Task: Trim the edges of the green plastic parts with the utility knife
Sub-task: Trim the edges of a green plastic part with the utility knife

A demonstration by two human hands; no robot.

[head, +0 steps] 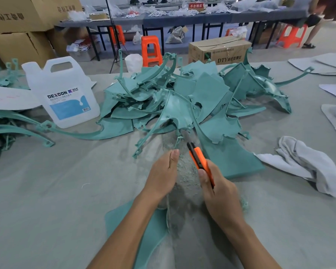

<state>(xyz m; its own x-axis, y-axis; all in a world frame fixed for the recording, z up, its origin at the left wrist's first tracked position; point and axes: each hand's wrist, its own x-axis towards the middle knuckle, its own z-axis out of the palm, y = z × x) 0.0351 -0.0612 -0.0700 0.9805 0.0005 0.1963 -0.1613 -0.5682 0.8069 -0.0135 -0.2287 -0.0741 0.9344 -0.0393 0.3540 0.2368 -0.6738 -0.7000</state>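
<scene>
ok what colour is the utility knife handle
The utility knife handle is orange, black near the blade; head view.

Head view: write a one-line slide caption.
Right hand grips an orange utility knife, blade toward a pile of green plastic parts; left hand open beside it.

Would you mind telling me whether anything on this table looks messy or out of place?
Fine greenish shavings lie scattered under the utility knife, and the green parts sit in a jumbled heap.
</scene>
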